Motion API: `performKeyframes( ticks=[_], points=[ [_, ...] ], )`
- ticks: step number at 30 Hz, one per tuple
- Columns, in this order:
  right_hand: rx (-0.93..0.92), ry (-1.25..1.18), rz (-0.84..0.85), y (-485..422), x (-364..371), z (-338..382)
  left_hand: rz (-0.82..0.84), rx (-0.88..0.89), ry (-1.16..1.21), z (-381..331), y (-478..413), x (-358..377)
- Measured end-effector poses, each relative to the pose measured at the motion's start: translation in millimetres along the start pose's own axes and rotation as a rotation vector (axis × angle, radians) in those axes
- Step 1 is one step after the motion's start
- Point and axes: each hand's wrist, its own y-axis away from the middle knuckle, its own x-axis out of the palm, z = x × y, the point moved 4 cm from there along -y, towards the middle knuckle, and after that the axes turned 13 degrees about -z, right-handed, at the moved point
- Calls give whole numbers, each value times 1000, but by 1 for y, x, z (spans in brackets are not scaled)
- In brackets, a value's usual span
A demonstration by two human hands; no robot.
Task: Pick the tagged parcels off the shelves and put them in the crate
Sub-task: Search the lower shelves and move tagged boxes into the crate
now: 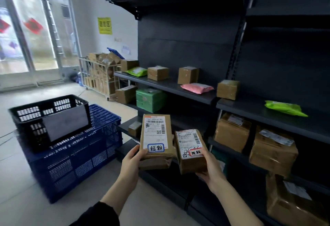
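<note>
My left hand (133, 161) grips a tall brown parcel (156, 136) by its lower left edge; a blue-bordered handwritten tag is stuck at its bottom. My right hand (209, 170) holds a smaller brown parcel (192, 154) from below, and this one bears a red-bordered tag. Both parcels are upright in front of the dark shelves (187, 91), labels facing me. To the left, a black crate (48, 118) sits tilted on top of a blue crate (75, 156) on the floor.
The shelves carry brown boxes, a pink bag (197, 88), green bags (285, 108) and a green box (150, 99). A wire cart (100, 75) full of cartons stands by the wall. Glass doors are at the far left. Pale floor lies around the crates.
</note>
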Motion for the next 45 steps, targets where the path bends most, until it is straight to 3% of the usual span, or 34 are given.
performKeyframes(
  ticks=[21, 35, 45],
  points=[
    [99, 88, 262, -20, 373, -50, -339, 90, 99, -124, -200, -261],
    [119, 136, 457, -140, 546, -51, -464, 137, 163, -159, -359, -284],
    [141, 243, 592, -238, 674, -42, -651, 108, 181, -180, -469, -292]
  ],
)
